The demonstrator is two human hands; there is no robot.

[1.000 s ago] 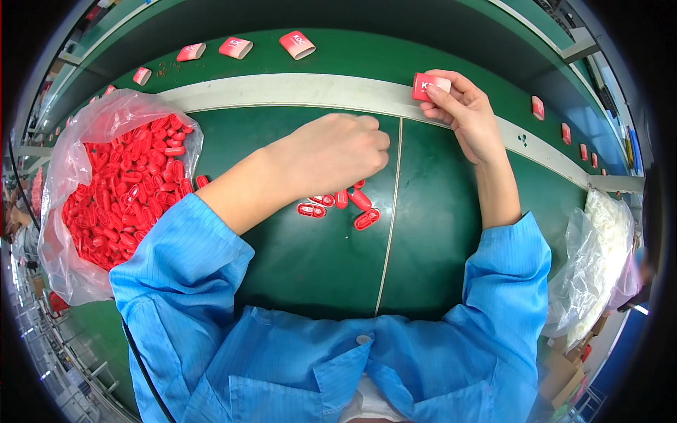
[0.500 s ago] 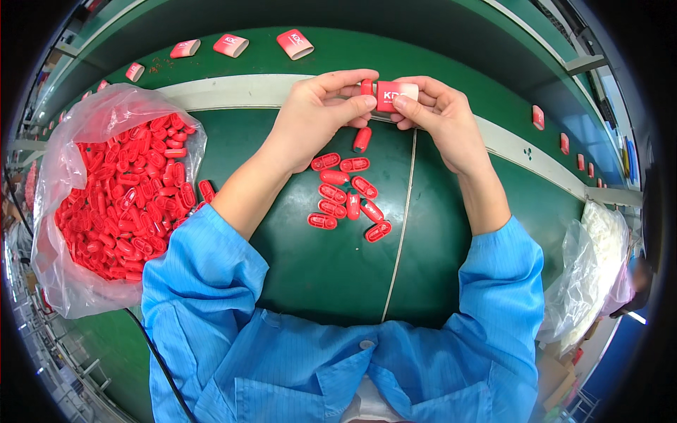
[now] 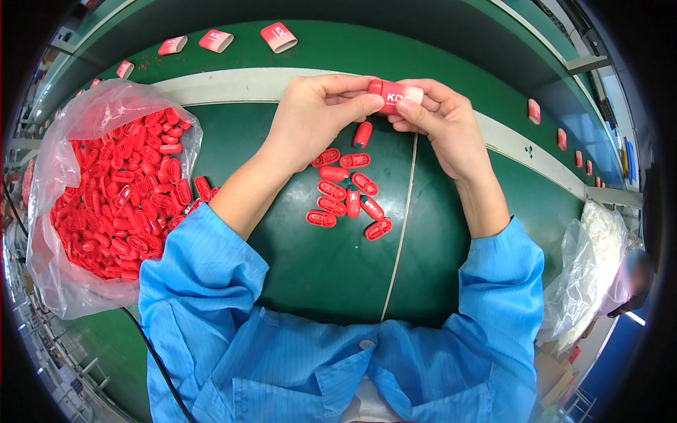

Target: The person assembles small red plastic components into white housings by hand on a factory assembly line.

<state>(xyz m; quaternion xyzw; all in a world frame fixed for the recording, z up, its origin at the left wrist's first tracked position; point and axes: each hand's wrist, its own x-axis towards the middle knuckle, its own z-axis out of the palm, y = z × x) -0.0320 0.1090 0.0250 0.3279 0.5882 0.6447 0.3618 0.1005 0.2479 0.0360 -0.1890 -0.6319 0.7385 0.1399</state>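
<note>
While both hands, left (image 3: 317, 116) and right (image 3: 441, 120), pinch it at the far tabletop (image 3: 317, 275), the case (image 3: 395, 96) shows red fading to pale pink; loose red caps (image 3: 349, 194) lie just nearer.

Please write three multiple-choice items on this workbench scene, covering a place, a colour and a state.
1. Where is the clear bag of red caps? A the person's left; B the person's right; C on the far belt.
2. What colour are the loose caps under the hands? A white; B red; C blue.
3. What is the state of the small red-and-pink case? A lying on the mat; B held by both hands; C inside the bag.

A: the bag sits left of the left hand.
B: all are red.
B: the right hand grips it too.
</note>
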